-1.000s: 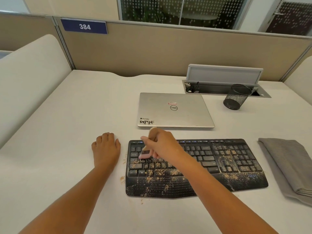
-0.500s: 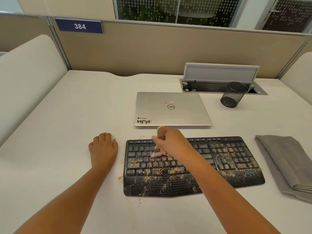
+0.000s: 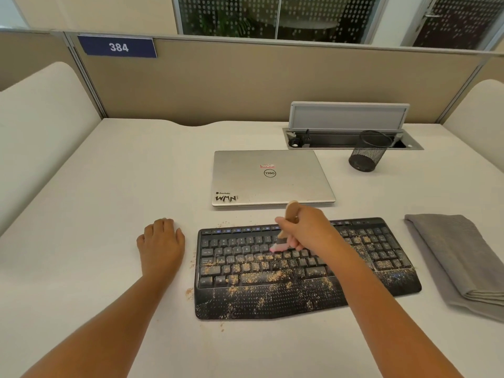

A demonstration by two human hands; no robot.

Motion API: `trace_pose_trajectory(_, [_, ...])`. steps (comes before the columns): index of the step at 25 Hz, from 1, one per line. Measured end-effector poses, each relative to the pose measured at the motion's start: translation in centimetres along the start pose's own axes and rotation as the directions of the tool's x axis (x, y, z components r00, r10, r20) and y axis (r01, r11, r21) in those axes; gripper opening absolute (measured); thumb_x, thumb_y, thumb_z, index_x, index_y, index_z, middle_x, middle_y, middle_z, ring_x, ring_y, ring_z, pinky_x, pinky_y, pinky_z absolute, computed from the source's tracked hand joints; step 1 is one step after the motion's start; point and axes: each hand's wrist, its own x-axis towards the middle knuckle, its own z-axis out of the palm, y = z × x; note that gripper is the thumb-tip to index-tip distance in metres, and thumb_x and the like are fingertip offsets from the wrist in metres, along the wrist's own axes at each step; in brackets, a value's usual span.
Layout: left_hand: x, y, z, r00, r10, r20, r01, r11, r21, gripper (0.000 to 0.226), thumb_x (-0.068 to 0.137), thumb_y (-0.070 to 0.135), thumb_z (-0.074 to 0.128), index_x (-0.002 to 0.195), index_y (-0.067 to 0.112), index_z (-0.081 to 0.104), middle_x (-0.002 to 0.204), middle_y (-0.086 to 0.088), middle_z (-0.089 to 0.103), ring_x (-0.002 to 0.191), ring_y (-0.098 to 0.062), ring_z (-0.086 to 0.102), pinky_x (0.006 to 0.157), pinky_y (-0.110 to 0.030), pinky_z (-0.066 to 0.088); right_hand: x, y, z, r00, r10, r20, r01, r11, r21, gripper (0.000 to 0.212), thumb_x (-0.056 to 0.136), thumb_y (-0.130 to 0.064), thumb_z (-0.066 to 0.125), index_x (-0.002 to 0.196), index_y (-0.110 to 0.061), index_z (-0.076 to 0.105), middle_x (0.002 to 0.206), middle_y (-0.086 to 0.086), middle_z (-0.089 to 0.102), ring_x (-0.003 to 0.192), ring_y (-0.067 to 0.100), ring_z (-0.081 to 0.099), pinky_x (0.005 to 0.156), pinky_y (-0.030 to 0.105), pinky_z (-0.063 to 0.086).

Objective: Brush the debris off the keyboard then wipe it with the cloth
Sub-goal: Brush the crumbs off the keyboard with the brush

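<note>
Nearest, two bare forearms enter from the lower edge of the frame and reach up over the white bench [image 3: 103,186]. Between them, at lower centre, lies the black keyboard [image 3: 300,271], its palm rest and lower key rows speckled with tan debris [image 3: 261,278]; a few crumbs sit on the bench by its left edge and just past its top edge. The left hand [image 3: 161,246] rests palm down on the bench just left of the keyboard, fingers relaxed and holding nothing. The right hand [image 3: 305,227] hovers over the upper middle keys, fingers curled round the wooden handle of a small brush [image 3: 285,230], whose pink bristles touch the keys just below the number row. At the right edge, level with the keyboard and apart from it, a folded grey cloth [image 3: 458,257] lies flat. Farther up, at centre, a closed silver laptop [image 3: 270,177] sits just beyond the keyboard. To its upper right stands a black mesh pen cup [image 3: 368,154], in front of an open cable tray [image 3: 351,137] with its grey lid raised. At the back runs a tan partition [image 3: 245,83] carrying a blue sign marked 384 [image 3: 118,46] in the upper left of the frame.
</note>
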Motion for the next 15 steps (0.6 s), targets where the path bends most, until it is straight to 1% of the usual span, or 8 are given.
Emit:
trace_pose_trajectory(2, [0.0,0.1,0.0,1.0,0.003,-0.013,-0.003,1.0,0.002,0.048,0.084,0.032,0.027,0.101,0.0,0.06,0.096,-0.019,0.061,0.089,-0.041,0.056,0.075,-0.049,0.043,-0.1,1.7,-1.0,0.995,0.077,-0.063,-0.077,0.997,0.003,0.025,0.095,-0.035,0.051,0.09,-0.011,0.058,0.064,-0.001,0.064,0.045,0.006,0.055,0.049,0.015,0.048])
trace_pose_trajectory(3, [0.0,0.1,0.0,1.0,0.002,-0.012,-0.002,1.0,0.001,0.048,0.084,0.032,0.027,0.1,0.0,0.059,0.096,-0.02,0.061,0.089,-0.041,0.055,0.074,-0.049,0.043,-0.2,2.5,-1.5,0.991,0.109,-0.079,-0.107,0.994,0.027,0.024,0.095,-0.034,0.052,0.091,-0.011,0.058,0.064,0.0,0.065,0.046,0.008,0.056,0.049,0.016,0.047])
trace_pose_trajectory(6, [-0.1,0.1,-0.2,1.0,-0.002,-0.008,0.002,1.0,-0.007,0.046,0.084,0.031,0.029,0.1,0.001,0.059,0.096,-0.019,0.061,0.089,-0.04,0.055,0.075,-0.049,0.043,-0.4,4.3,-3.1,0.979,0.17,-0.109,-0.16,0.983,0.091,0.024,0.094,-0.031,0.054,0.087,-0.009,0.058,0.062,0.002,0.065,0.048,0.012,0.059,0.052,0.018,0.05])
trace_pose_trajectory(10, [-0.2,0.1,-0.2,1.0,-0.007,-0.012,0.007,1.0,-0.003,0.046,0.085,0.032,0.029,0.1,0.001,0.059,0.096,-0.019,0.061,0.089,-0.04,0.055,0.074,-0.049,0.043,-0.5,5.4,-4.5,0.955,0.22,-0.201,-0.215,0.976,0.044,0.026,0.095,-0.029,0.053,0.077,-0.01,0.057,0.06,0.003,0.065,0.044,0.01,0.057,0.047,0.016,0.043])
trace_pose_trajectory(12, [-0.2,0.1,-0.3,1.0,-0.008,-0.01,0.008,1.0,-0.001,0.045,0.085,0.031,0.029,0.1,0.001,0.059,0.096,-0.019,0.061,0.089,-0.04,0.055,0.074,-0.049,0.043,-0.9,5.7,-5.2,0.946,0.222,-0.235,-0.224,0.974,0.018,0.028,0.095,-0.025,0.053,0.075,-0.007,0.057,0.06,0.006,0.064,0.042,0.011,0.056,0.043,0.014,0.039])
trace_pose_trajectory(14, [-0.2,0.1,-0.3,1.0,-0.01,-0.012,0.01,1.0,0.002,0.044,0.085,0.031,0.03,0.1,0.001,0.059,0.095,-0.019,0.061,0.088,-0.04,0.055,0.074,-0.049,0.043,-1.5,5.7,-5.7,0.944,0.236,-0.229,-0.227,0.972,0.067,0.023,0.095,-0.019,0.053,0.077,-0.005,0.054,0.063,0.01,0.063,0.046,0.014,0.059,0.039,0.013,0.041])
trace_pose_trajectory(15, [-0.2,0.1,-0.3,1.0,-0.01,-0.01,0.01,1.0,0.002,0.044,0.085,0.031,0.03,0.099,0.001,0.059,0.095,-0.019,0.061,0.088,-0.04,0.055,0.073,-0.049,0.043,-1.7,5.8,-5.7,0.945,0.241,-0.222,-0.23,0.97,0.075,0.021,0.094,-0.017,0.053,0.076,-0.006,0.052,0.066,0.012,0.064,0.048,0.016,0.061,0.039,0.014,0.043])
